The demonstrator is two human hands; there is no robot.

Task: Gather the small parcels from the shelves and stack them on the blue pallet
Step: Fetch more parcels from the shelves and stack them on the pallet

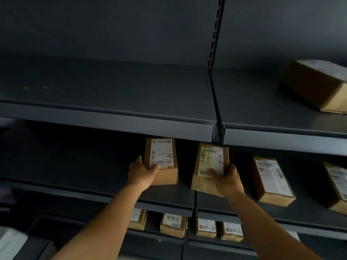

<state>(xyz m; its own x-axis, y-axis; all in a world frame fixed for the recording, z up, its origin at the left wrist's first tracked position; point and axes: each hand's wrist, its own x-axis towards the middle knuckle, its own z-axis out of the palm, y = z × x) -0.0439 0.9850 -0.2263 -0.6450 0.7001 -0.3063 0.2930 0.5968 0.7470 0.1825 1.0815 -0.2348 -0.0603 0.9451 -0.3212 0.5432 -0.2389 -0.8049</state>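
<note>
Only the head view here, so everything comes from that one angle. Both hands are up at the middle shelf (165, 200), each grabbing its own small parcel. The left hand (142, 173) grips the near left corner of the left parcel (161, 160), thumb on top over the label, fingers tucked down the side. The right hand (228, 180) holds the right parcel (209, 167) at its near right corner, thumb across the label too. That one sits tilted, its near end looking slightly lifted, though I can't say for sure.

My take: get a fuller wrap round each box before pulling out, since corner pinches on taped cardboard could slip, and draw both straight back so they clear the upper shelf lip (112, 124).

More parcels wait just to the right on the same shelf (272, 182), a row on the shelf below (173, 225), and a bigger box (317, 84) up top right. The blue pallet isn't in view.
</note>
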